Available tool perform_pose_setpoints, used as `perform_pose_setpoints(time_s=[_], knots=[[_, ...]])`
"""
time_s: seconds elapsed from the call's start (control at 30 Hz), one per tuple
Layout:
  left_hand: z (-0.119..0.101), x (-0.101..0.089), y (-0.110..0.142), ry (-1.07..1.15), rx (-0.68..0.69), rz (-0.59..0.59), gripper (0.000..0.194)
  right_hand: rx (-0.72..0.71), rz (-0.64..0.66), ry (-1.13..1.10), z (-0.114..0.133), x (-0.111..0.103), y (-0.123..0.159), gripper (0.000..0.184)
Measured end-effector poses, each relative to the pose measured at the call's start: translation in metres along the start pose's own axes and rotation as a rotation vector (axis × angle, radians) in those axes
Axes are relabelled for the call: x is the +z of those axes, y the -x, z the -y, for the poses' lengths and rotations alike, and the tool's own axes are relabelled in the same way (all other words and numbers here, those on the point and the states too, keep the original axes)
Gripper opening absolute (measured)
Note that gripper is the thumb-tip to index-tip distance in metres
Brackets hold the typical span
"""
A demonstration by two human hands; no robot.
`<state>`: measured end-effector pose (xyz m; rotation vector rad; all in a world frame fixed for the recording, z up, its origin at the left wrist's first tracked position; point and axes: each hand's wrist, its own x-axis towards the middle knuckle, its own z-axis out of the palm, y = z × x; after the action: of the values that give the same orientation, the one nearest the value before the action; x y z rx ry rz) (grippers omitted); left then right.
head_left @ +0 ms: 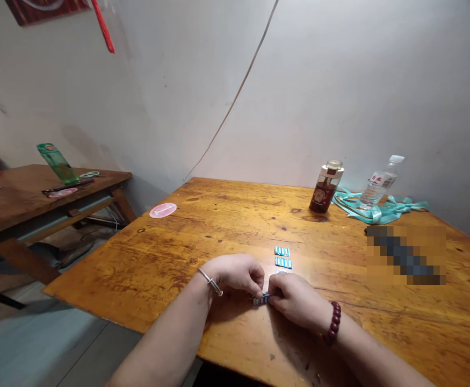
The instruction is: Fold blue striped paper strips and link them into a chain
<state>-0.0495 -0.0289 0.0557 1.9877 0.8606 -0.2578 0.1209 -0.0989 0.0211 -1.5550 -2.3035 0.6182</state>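
Observation:
Over the front half of the wooden table, my left hand and my right hand meet fingertip to fingertip. Both pinch a small flat blue-and-white striped piece, the left at its upper edge and the right at its right end. Its exact kind is too small to make out. Just beyond the hands lie similar striped pieces: one farthest off, another below it, and a third partly covered by my right hand.
At the back right stand a bottle of dark liquid and a clear water bottle amid turquoise ribbon. A pixelated dark object lies nearer. A pink round sticker marks the left. Another table holds a green bottle.

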Motion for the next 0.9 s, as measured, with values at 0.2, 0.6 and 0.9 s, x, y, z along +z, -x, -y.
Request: perform_pose_setpoints(time_s=[0.2,0.6,0.9], knots=[[-0.008,-0.001,0.005,0.055,-0.008,0.049,0.031,0.088,-0.053,-0.005,0.001,-0.005,-0.001,0.007],[-0.002,0.002,-0.003,-0.116,0.071,-0.122,0.021,-0.047,-0.064,-0.044,0.004,0.001,-0.001,0.013],[0.034,-0.042,0.035,0.045,0.008,-0.786,0.029,-0.027,-0.088,0.111,0.005,-0.004,-0.003,0.02]])
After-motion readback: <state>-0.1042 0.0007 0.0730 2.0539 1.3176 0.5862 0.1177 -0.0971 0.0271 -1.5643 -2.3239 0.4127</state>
